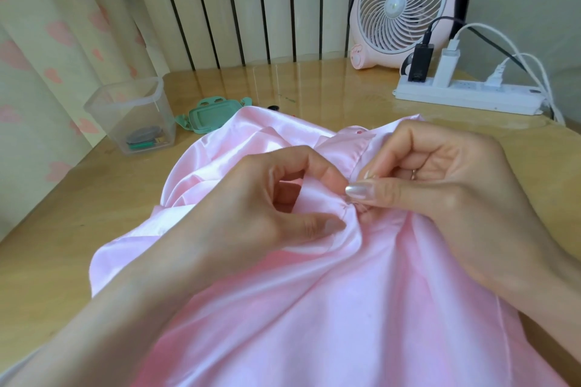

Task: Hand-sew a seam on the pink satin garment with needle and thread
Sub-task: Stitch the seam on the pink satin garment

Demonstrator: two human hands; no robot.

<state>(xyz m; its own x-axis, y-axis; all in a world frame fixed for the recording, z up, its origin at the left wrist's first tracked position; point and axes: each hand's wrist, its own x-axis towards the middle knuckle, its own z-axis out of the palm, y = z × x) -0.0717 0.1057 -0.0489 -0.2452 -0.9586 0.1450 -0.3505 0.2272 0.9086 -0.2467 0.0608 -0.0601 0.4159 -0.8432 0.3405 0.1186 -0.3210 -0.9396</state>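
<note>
Wooden table (94, 198) carries the work. Right hand (440, 185) pinches narrowly at the seam (347, 209), presumably on the needle, which is too small to see. Left hand (267, 207) grips the pink satin garment (283, 308) just left of it; the thread is indiscernible.

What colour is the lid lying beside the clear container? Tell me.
Mint green: the lid lies flat beside the clear container, clearest in the head view.

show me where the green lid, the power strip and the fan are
green lid (210, 112), head view, on its flat top panel.
power strip (465, 97), head view, on its white casing's front edge.
fan (399, 6), head view, on the round grille's hub.
</note>
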